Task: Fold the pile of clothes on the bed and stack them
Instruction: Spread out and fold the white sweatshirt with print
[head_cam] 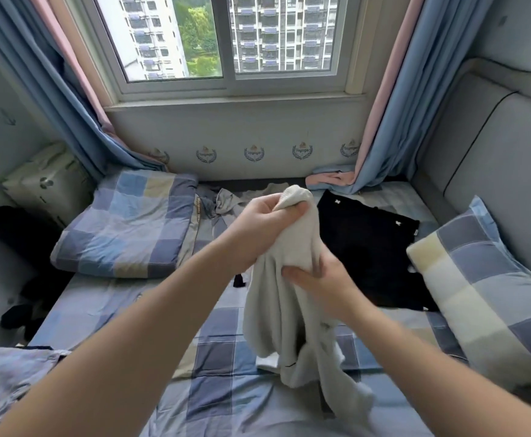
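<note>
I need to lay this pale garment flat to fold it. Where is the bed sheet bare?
Bare bed sheet lies in front of the folded quilt, reaching to the pale garment at the near middle. The right is crowded: the black garment lies flat beside the pillow. Crumpled clothes fill the far strip by the wall.

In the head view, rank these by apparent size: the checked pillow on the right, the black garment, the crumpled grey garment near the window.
1. checked pillow, though it lies nearest the camera
2. black garment, partly hidden behind the held white garment
3. crumpled grey garment, clearly smallest
</note>
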### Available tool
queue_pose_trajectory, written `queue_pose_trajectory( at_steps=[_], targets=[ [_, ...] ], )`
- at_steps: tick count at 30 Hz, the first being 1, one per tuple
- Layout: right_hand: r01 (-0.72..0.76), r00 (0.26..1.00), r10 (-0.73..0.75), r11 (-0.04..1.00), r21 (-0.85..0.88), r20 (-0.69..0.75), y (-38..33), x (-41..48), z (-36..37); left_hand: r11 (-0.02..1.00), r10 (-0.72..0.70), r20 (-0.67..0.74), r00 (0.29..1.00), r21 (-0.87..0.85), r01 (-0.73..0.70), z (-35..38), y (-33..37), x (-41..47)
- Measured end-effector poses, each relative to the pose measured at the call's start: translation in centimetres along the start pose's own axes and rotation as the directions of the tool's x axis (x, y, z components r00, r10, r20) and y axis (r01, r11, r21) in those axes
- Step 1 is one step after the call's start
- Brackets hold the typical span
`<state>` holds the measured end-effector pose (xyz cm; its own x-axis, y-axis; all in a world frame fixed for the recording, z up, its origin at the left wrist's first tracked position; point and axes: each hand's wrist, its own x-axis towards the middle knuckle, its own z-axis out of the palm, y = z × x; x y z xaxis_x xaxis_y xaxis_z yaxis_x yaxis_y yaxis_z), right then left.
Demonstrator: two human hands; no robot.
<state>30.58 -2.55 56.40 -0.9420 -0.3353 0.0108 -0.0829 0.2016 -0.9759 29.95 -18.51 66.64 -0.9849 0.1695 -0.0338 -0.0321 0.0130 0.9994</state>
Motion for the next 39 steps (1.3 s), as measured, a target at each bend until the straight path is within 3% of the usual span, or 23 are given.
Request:
queue_pose_trajectory(
  at_steps=[3, 9, 12, 16, 21, 23, 24, 25, 27, 28, 29, 31, 32, 35, 39],
  targets=[
    [-0.146, 0.988, 0.139, 0.983, -0.112, -0.07, 3.5, 0.1, 0.3, 0.979, 0.092, -0.034, 0.995, 0.185, -0.084, -1.1, 0.7, 0.2],
    [-0.243, 0.966, 0.25, 0.966, -0.088, 0.069, 7.1, -1.0, -3.8, 0.872, 0.222, -0.112, 0.969, 0.467, -0.146, -5.1, 1.6, 0.4],
    [-0.286, 0.938, 0.308, 0.947, -0.144, 0.161, 8.0, -0.8, -5.3, 0.877, 0.249, -0.202, 0.947, 0.461, -0.133, -6.3, 2.2, 0.6],
    [-0.307, 0.929, 0.341, 0.927, -0.218, 0.144, 9.6, -0.7, -5.0, 0.914, 0.281, -0.308, 0.909, 0.375, -0.156, -6.7, 2.9, 1.1],
    [-0.215, 0.976, 0.214, 0.977, 0.001, 0.034, 4.9, 0.6, -4.8, 0.891, 0.303, -0.541, 0.785, 0.452, -0.033, -9.5, 0.9, 2.4],
    [-0.165, 0.986, 0.164, 0.983, 0.074, 0.014, 1.8, 1.1, -5.2, 0.84, 0.168, -0.526, 0.834, 0.519, 0.158, -10.3, -0.7, 2.6],
    [-0.126, 0.992, 0.126, 0.986, 0.104, 0.01, 0.4, 1.5, -5.4, 0.755, 0.121, -0.497, 0.859, 0.608, 0.246, -10.0, -1.6, 2.5],
    [-0.081, 0.997, 0.081, 0.988, 0.128, 0.007, -1.2, 1.8, -5.5, 0.655, 0.134, -0.439, 0.889, 0.713, 0.253, -9.2, -2.5, 2.4],
    [-0.004, 1.0, 0.003, 0.988, 0.152, 0.005, -4.1, 2.3, -5.4, 0.518, 0.211, -0.161, 0.964, 0.855, 0.03, -6.7, -4.1, 2.3],
    [0.027, 1.0, -0.028, 0.987, 0.156, 0.006, -5.4, 2.6, -5.2, 0.541, 0.175, -0.014, 0.984, 0.837, -0.084, -5.4, -4.8, 2.2],
    [0.055, 0.998, -0.057, 0.988, 0.144, 0.005, -6.4, 3.0, -5.1, 0.637, 0.114, 0.097, 0.989, 0.757, -0.147, -4.2, -5.3, 2.1],
    [0.089, 0.996, -0.09, 0.991, 0.099, 0.012, -7.7, 3.6, -5.1, 0.847, 0.074, 0.151, 0.986, 0.513, -0.142, -2.7, -5.9, 2.1],
    [0.088, 0.996, -0.09, 0.992, 0.087, 0.028, -8.0, 3.8, -5.4, 0.895, 0.092, 0.132, 0.987, 0.424, -0.14, -2.3, -5.9, 2.0],
    [0.038, 0.992, -0.041, 0.999, 0.032, 0.117, -7.7, 3.9, -7.2, 0.939, 0.119, 0.109, 0.987, 0.311, -0.148, -2.1, -5.0, 2.1],
    [-0.079, 0.96, 0.133, 0.973, -0.217, 0.247, -4.8, 2.9, -8.6, 0.947, 0.18, 0.087, 0.98, 0.255, -0.196, -1.9, -3.0, 1.9]
  ],
)
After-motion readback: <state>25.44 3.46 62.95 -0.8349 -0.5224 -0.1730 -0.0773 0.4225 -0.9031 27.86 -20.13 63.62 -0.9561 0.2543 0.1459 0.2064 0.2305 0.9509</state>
